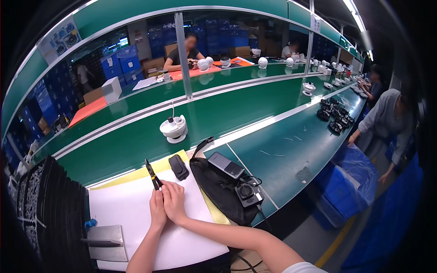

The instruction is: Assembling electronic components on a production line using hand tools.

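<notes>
My left hand (157, 208) and my right hand (174, 201) are pressed together over a white sheet (123, 204), fingers closed. Between their fingertips lie the handle ends of black-and-yellow pliers (153, 174), whose narrow jaws point away from me. My palms and much of the handles are hidden. Right of the pliers is a small black oblong object (179, 167). Beyond the sheet, a white rounded device with a base (174, 129) stands on the green belt (218, 116).
A black mesh pouch (211, 191), a grey power bank (226, 164) and a small black fan-like device (249, 192) lie at right. Stacked black trays (43, 209) and a metal plate (107, 243) are at left. Black parts (334, 113) and blue bins (346, 186) stand farther right, near a co-worker.
</notes>
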Demonstrator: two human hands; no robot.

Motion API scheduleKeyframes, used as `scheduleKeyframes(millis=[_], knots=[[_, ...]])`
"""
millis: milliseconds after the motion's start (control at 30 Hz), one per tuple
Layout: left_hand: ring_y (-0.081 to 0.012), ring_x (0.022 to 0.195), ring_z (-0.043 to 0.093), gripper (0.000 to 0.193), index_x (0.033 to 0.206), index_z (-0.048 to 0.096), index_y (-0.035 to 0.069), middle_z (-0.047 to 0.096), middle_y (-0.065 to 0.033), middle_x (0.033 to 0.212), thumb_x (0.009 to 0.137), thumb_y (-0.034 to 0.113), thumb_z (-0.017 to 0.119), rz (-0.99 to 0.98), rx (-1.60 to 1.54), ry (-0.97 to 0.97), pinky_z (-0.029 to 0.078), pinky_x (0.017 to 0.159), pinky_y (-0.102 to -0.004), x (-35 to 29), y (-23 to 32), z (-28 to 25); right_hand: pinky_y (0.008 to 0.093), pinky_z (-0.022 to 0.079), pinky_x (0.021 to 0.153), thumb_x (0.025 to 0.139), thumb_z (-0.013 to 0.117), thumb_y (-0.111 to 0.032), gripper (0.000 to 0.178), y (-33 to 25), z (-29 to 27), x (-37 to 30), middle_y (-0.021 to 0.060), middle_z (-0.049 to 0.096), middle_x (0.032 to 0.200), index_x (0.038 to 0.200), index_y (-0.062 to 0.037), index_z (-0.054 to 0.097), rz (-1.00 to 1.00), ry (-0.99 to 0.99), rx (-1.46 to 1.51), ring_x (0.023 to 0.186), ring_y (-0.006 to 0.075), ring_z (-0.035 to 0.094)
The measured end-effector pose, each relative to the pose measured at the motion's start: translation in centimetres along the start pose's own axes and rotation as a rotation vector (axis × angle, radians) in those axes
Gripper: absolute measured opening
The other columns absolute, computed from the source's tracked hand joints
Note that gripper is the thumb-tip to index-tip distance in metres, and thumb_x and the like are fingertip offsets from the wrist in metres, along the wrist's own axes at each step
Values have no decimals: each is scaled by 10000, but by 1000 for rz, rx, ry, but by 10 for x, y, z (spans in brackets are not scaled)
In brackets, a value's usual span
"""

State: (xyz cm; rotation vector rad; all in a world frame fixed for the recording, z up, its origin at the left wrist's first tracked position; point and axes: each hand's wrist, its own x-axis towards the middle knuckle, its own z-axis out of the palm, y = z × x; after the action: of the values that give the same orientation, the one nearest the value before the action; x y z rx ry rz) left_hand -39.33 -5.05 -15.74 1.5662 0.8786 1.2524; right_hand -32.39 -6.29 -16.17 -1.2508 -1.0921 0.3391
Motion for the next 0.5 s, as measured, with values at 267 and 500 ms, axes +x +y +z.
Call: scheduleKeyframes(millis=[267,500], knots=[[-83,678,455,321,935,514,9,535,-29,744,979,300,386,-28,12,23,390,601,-248,3,-2,-7,388,340,888,931,420,-242,314,3,3,-2,133,525,1045,1121,-43,573,65,-29,111,981,299,442],[-73,705,438,317,885,512,27,506,-8,745,976,308,397,-14,16,64,385,617,-239,1,9,-1,382,343,883,935,406,-242,324,8,5,-1,145,530,1030,1121,-28,563,69,-55,130,953,307,456]])
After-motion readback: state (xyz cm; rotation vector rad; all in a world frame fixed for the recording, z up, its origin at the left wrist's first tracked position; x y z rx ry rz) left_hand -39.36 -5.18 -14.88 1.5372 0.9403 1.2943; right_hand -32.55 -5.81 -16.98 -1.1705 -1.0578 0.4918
